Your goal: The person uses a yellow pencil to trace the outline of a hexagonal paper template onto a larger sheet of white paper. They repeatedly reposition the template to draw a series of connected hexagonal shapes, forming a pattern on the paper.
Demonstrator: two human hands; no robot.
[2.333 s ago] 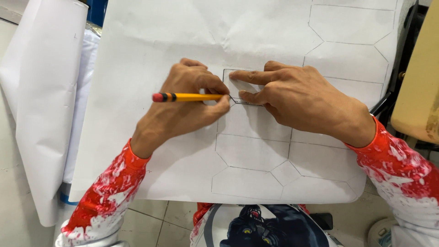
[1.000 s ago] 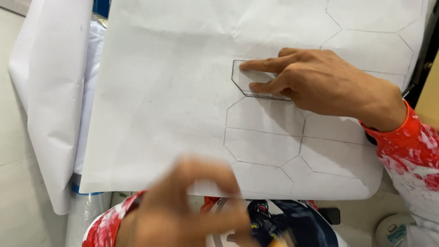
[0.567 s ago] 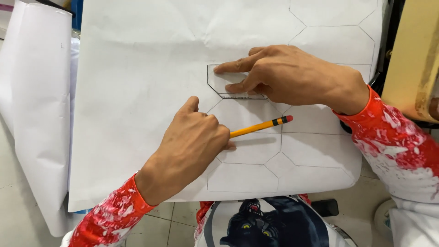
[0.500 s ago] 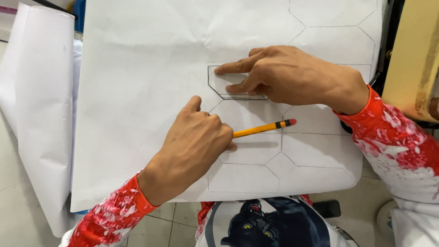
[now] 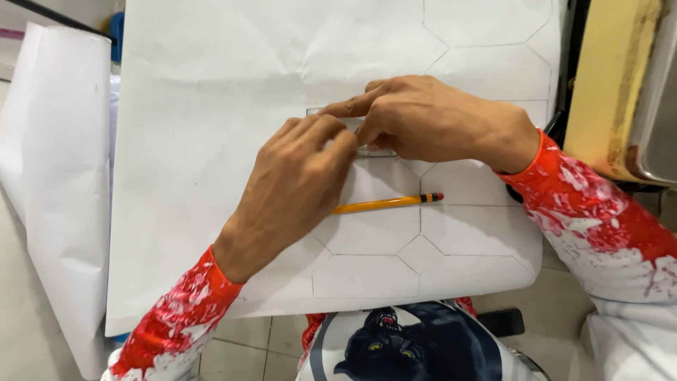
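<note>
Plainly, both hands, left (image 5: 300, 180) and right (image 5: 430, 120), pinch the small clear template (image 5: 374, 149) mid-sheet on the white paper (image 5: 211, 106), while the loose pencil (image 5: 386, 204) could roll toward the near edge.

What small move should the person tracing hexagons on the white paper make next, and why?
Probably pick up the yellow pencil: it lies loose on the white paper sheet, while both the left hand and right hand press the clear hexagonal template beside drawn outlines.
</note>
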